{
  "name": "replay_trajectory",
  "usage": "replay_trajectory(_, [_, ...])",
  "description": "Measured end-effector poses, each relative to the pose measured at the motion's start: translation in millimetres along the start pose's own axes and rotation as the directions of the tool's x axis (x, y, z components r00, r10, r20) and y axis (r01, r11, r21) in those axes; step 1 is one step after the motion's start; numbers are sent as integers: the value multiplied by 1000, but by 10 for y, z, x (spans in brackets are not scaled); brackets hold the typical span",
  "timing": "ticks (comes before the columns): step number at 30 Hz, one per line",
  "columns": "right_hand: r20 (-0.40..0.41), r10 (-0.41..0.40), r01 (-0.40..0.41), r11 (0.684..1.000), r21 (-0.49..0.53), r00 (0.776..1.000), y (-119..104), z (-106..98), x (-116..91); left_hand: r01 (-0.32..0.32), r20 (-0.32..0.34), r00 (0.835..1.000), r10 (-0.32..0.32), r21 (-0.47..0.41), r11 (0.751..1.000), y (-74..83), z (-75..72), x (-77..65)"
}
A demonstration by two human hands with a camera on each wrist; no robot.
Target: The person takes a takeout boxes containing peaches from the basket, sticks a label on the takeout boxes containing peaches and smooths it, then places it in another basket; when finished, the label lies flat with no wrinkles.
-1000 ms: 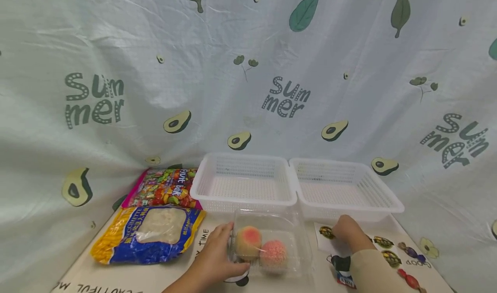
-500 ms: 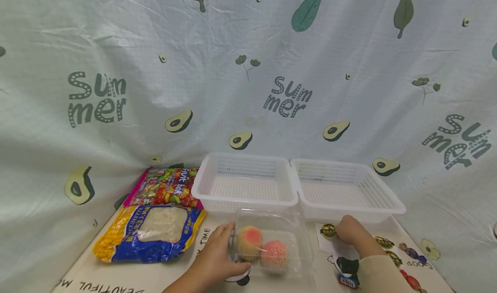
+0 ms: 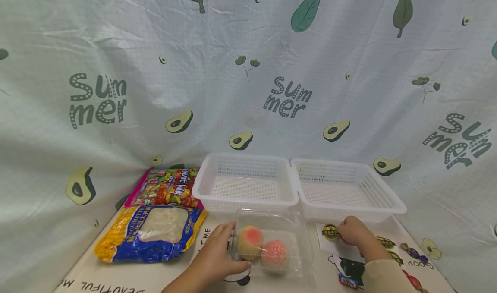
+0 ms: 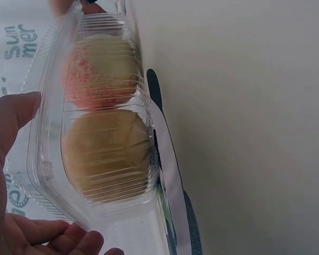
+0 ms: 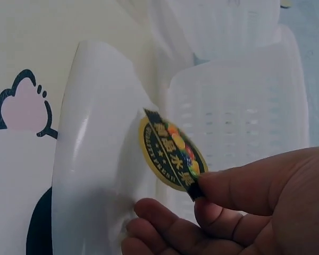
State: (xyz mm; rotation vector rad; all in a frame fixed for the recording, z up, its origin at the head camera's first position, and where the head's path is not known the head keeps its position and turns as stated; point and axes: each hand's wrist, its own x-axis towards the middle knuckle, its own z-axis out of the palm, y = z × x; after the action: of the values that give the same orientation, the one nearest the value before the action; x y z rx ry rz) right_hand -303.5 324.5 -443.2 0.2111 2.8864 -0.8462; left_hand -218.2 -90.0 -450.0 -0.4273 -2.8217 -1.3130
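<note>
In the head view, my left hand grips the left end of a clear plastic clamshell box. Inside lie two round peach-like fruits, one yellow with a red blush, the other speckled pink. The left wrist view has the thumb on one side of the box rim and the fingers below it. My right hand pinches the end of a black-and-gold oval sticker between thumb and index finger. Close behind the sticker curves a white backing sheet; whether they still touch is unclear.
Two white plastic baskets stand side by side at the back. Left are a fruit candy bag and a blue-and-yellow bag. Wrapped candies and more stickers lie at right.
My right hand has shifted slightly right, with the sticker moving along and more of the white sheet showing. My left hand and the box have stayed in place.
</note>
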Motion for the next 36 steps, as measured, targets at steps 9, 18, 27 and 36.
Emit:
replay_trajectory(9, [-42,-61,64,996,57,997,-49,-74,-177,5,-41,999,-6,-8,1000,62,-38,4])
replay_trajectory(18, [-126,-118,132,985,109,985,-231,-138,-463,8,-86,996,-11,-38,999,149,-41,41])
replay_trajectory(27, [-179,-189,225,953,205,965,-602,43,-807,-90,-198,977,76,-62,994,319,12,66])
replay_trajectory(36, [-290,-181,257,934,249,940,-929,121,-1076,-143,-147,981,123,-138,980,518,57,98])
